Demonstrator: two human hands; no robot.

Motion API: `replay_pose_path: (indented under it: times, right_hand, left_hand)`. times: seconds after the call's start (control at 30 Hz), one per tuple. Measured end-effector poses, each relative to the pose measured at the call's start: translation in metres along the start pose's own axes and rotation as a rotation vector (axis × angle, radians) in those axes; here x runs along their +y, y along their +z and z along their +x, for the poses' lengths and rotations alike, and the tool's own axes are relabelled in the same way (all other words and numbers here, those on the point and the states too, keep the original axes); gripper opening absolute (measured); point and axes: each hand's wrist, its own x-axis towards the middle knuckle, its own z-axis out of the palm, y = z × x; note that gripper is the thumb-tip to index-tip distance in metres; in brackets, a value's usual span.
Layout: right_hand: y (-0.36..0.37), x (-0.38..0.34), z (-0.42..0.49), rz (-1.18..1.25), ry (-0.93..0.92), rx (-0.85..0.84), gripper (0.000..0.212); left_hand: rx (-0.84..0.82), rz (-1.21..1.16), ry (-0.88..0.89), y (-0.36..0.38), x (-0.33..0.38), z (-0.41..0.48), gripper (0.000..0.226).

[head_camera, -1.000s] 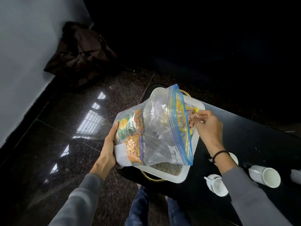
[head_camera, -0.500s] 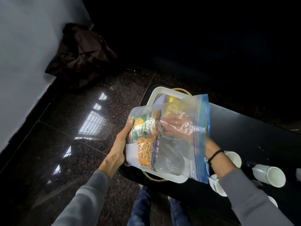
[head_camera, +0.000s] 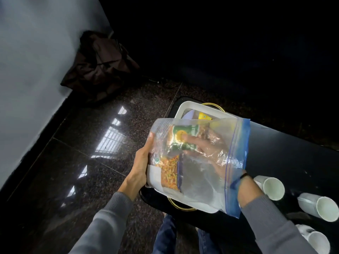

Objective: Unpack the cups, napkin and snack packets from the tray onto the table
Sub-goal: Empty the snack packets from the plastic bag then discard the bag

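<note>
Clear zip bag (head_camera: 205, 180): left hand (head_camera: 140, 165) grips it; right hand (head_camera: 205, 149) fingers clasp green-labelled snack packet (head_camera: 181, 138), writing unreadable.

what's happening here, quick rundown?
A person is unpacking a tray at the edge of a dark table. The left hand holds a clear zip bag from outside, above the tray. The right hand is inside the bag, fingers on a green and orange snack packet. A yellow packet sits in the tray. Three white cups lie on their sides on the table.
</note>
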Motion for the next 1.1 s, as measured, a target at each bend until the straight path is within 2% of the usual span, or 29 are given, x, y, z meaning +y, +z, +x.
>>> replay_pose_path:
  times: [0.07, 0.17, 0.23, 0.37, 0.47, 0.63, 0.9, 1.0, 1.1]
  right_hand:
    - [0.010, -0.015, 0.002, -0.136, -0.063, 0.010, 0.035]
    - [-0.001, -0.021, 0.007, -0.404, -0.215, -0.056, 0.017]
    - [-0.017, -0.022, 0.001, -0.510, -0.282, -0.051, 0.020]
    - [-0.041, -0.022, -0.011, -0.397, -0.394, 0.055, 0.037]
    - [-0.055, -0.019, -0.021, -0.365, -0.458, 0.229, 0.035]
    - [-0.077, 0.007, -0.002, -0.494, -0.301, 0.381, 0.028]
    - [-0.070, 0.041, 0.046, -0.524, 0.018, 0.229, 0.043]
    - [-0.072, 0.042, 0.043, -0.852, -0.011, 0.352, 0.057]
    - [-0.071, 0.035, 0.031, -0.977, -0.152, 0.440, 0.051]
  left_hand:
    - [0.109, -0.019, -0.010, -0.010, 0.001, 0.002, 0.061]
    - [0.200, -0.031, -0.026, -0.026, 0.004, 0.004, 0.051]
    - [0.227, -0.045, -0.031, -0.035, 0.004, 0.004, 0.051]
    - [0.274, -0.100, -0.020, -0.052, 0.004, 0.002, 0.056]
    - [0.292, -0.157, -0.026, -0.066, 0.003, -0.001, 0.049]
    - [0.255, -0.231, -0.039, -0.083, -0.003, -0.002, 0.043]
    - [0.269, -0.174, -0.027, -0.079, -0.010, 0.002, 0.047]
    - [0.258, -0.173, -0.033, -0.072, -0.011, 0.005, 0.050]
    - [0.231, -0.157, -0.039, -0.066, -0.012, 0.008, 0.045]
